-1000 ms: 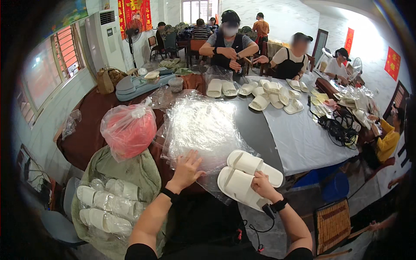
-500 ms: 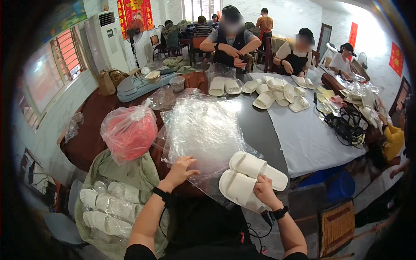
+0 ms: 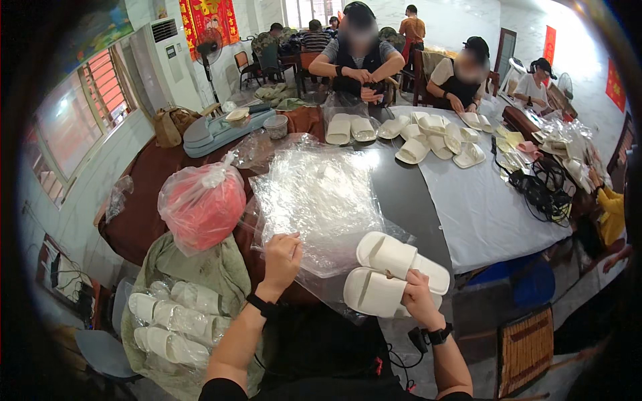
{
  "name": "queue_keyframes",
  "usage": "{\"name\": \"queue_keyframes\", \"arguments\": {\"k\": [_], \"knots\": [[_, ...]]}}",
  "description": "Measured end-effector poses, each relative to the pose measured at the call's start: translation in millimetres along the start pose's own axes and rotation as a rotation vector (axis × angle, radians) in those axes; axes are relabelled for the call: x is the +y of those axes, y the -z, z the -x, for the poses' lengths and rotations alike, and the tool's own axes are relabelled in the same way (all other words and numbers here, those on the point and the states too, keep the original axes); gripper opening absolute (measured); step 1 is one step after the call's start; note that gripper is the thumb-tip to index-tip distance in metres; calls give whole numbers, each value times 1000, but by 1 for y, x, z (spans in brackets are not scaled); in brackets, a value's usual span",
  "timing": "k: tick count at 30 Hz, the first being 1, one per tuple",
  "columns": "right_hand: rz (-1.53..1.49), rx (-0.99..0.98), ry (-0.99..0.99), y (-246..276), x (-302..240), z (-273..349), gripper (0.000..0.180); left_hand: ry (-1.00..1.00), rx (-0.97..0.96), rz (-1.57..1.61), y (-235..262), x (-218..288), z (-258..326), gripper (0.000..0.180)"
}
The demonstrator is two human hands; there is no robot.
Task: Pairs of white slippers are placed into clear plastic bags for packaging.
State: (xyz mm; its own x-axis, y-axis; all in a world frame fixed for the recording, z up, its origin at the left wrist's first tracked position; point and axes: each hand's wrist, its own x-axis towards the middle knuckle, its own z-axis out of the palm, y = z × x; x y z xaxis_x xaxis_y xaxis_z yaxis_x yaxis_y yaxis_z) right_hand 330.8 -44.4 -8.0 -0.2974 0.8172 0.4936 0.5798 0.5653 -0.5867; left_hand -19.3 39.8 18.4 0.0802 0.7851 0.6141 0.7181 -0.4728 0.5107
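My right hand (image 3: 421, 299) grips a pair of white open-toe slippers (image 3: 376, 292) at their inner edges, side by side and tilted above the near edge of the table. My left hand (image 3: 282, 260) is at the near left corner of a stack of clear plastic bags (image 3: 321, 194). Its fingers are curled together over the film, and whether they pinch a sheet is hidden. To the left of that hand, several bagged white slippers (image 3: 184, 321) lie on a green cloth (image 3: 231, 264).
A tied clear bag of red material (image 3: 204, 207) stands left of the stack. Loose white slippers (image 3: 441, 137) lie across the far side of the grey-and-white table (image 3: 468, 220), where other people work. Black cables (image 3: 542, 190) lie at right. A wooden-slat chair (image 3: 526, 351) stands lower right.
My left hand has gone from spread fingers to curled ones at the bags' corner. The slippers in my right hand have shifted slightly right. The whole view has shifted a little.
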Motion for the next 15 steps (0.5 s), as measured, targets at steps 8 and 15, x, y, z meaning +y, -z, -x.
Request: {"name": "queue_keyframes", "arguments": {"k": [8, 15], "knots": [[-15, -257, -17, 7, -9, -21, 11, -211, -102, -32, -10, 55, 18, 20], [46, -101, -89, 3, -22, -41, 4, -194, -215, 23, -15, 57, 44, 26]]}}
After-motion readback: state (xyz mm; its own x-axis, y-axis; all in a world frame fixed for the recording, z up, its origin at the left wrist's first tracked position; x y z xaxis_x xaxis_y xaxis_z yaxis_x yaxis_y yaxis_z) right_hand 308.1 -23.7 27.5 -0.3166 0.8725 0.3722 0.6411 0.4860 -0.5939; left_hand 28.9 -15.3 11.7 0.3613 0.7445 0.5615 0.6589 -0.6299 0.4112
